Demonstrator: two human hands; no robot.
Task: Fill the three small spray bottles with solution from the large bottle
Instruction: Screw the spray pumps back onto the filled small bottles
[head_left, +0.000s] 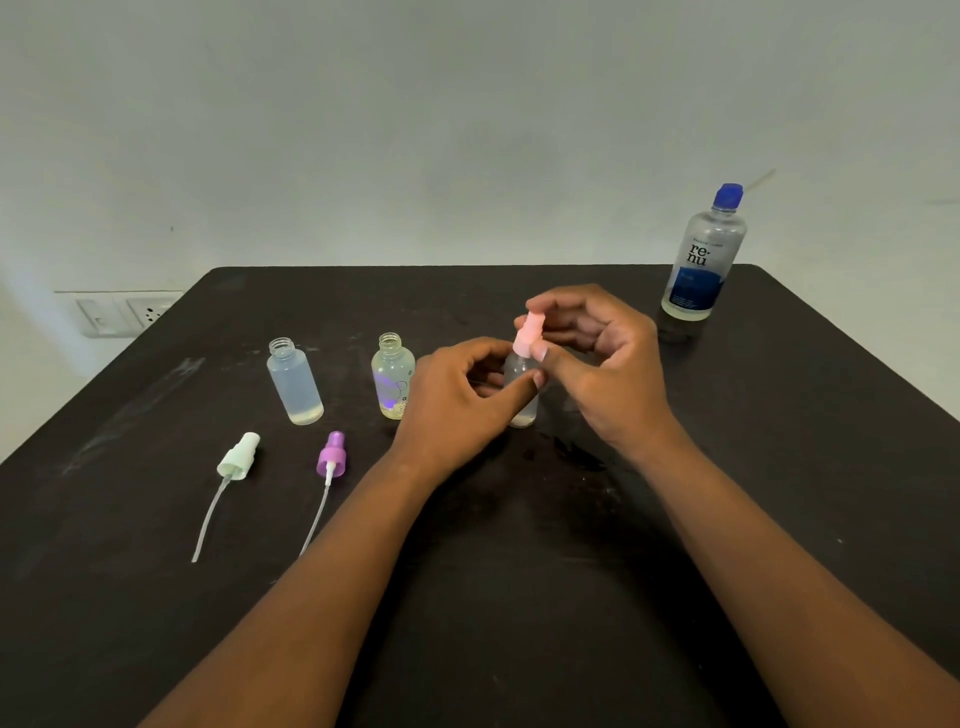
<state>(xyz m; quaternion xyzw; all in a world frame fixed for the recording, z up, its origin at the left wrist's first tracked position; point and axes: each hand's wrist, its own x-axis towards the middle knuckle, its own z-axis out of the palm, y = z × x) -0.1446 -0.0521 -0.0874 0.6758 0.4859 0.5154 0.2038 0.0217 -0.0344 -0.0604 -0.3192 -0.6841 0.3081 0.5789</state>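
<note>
A small clear spray bottle (522, 387) stands upright at the table's middle. My left hand (457, 405) grips its body. My right hand (597, 358) pinches its pink spray cap (529, 333) on the neck. Two more small bottles stand uncapped to the left: a tall clear one (295, 382) and a rounder one with a purple print (393, 376). Their spray heads lie in front of them with tubes trailing toward me, a pale green one (239, 457) and a purple one (331, 456). The large bottle (698, 260) with a blue cap stands at the far right corner.
The dark table (519, 571) has rounded far corners and scuffed pale marks on its left side. A pale wall rises behind it, with a switch and socket plate (124, 312) low on the left.
</note>
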